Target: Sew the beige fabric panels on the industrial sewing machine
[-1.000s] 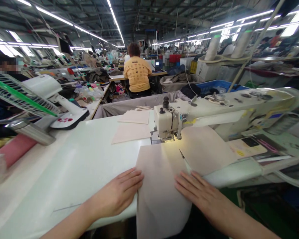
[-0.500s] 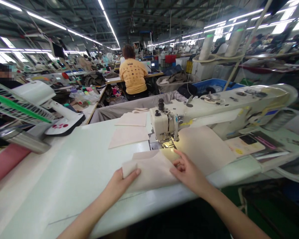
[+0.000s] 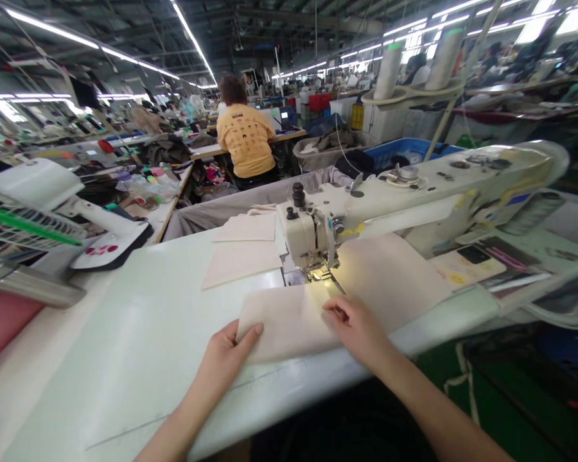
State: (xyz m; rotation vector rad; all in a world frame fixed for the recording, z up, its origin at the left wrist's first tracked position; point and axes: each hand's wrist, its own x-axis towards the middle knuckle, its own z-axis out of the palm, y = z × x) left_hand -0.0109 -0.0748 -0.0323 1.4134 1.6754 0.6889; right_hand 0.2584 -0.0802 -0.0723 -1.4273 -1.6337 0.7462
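Pinching cream fabric panel (image 3: 285, 324) either side, left hand (image 3: 227, 354) and right hand (image 3: 361, 330) best keep it square to presser foot (image 3: 320, 276).

**Cloth up off the edge!**

And the pale cloth panel (image 3: 284, 324), draped over the front of the sewing table (image 3: 139, 340) a second ago, is now all up on top! Rumpled half a second back, it has flattened out. The left hand (image 3: 228, 353), laid flat earlier, now grips the left side, thumb on top. The right hand (image 3: 359, 327), flat, then pointing, has curled its fingers at the right edge!
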